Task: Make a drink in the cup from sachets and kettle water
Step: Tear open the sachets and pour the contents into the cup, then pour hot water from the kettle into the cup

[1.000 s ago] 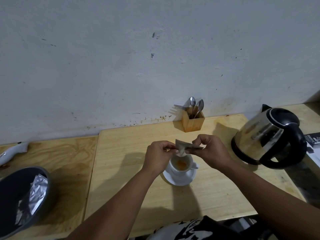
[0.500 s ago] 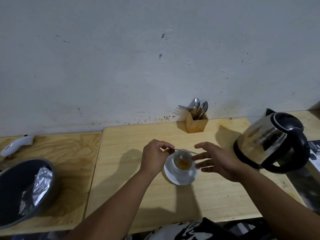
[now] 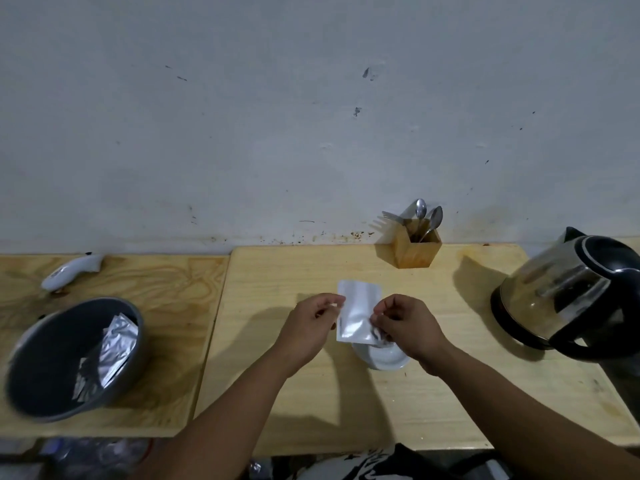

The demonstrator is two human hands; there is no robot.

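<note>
A silver foil sachet (image 3: 356, 311) is held upright between both hands above the cup. My left hand (image 3: 311, 329) pinches its left edge and my right hand (image 3: 407, 325) pinches its lower right edge. The white cup is almost wholly hidden behind the sachet and my right hand; only its white saucer (image 3: 381, 358) shows below. A steel kettle (image 3: 571, 296) with a black handle and lid stands on the table at the right, apart from both hands.
A grey bowl (image 3: 41, 386) at the left holds crumpled foil sachets (image 3: 107, 355). A wooden holder (image 3: 417, 247) with spoons and a fork stands by the wall. A white handheld device (image 3: 71, 271) lies at the back left. Two wooden tabletops meet at a seam (image 3: 214, 327).
A second ago both hands held a folded sachet over the cup; then the right hand let go and opened. Now both hands hold a flat silver sachet upright, hiding the cup.
</note>
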